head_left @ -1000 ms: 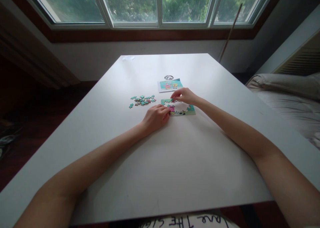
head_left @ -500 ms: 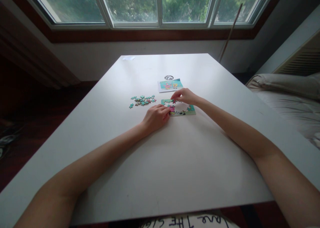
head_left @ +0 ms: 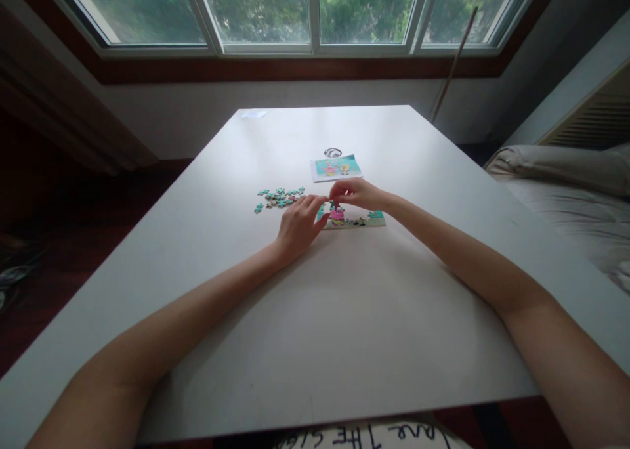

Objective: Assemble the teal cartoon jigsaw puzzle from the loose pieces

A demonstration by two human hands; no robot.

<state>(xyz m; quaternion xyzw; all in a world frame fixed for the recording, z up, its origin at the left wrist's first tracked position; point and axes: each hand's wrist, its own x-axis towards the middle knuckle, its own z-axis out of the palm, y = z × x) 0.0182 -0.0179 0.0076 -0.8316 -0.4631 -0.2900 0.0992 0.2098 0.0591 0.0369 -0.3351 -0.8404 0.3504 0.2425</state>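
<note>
A small, partly assembled jigsaw puzzle (head_left: pixel 361 220) lies on the white table (head_left: pixel 315 318), with teal and pink pieces along its frame. My right hand (head_left: pixel 358 193) hovers over its far left part, fingers pinched on a small puzzle piece. My left hand (head_left: pixel 298 227) is lifted just left of the puzzle, fingers stretched out and apart, reaching toward a scatter of several loose puzzle pieces (head_left: pixel 278 198). A reference picture card (head_left: pixel 335 168) lies beyond the puzzle.
A small round dark object (head_left: pixel 333 152) sits just past the card, and a slip of paper (head_left: pixel 252 114) lies at the table's far left corner. Windows run along the far wall. A bed with grey bedding (head_left: pixel 566 186) stands to the right.
My left hand has lifted off the puzzle's left edge and opened, moving up-left toward the loose pieces. My right hand has shifted slightly left over the puzzle.
</note>
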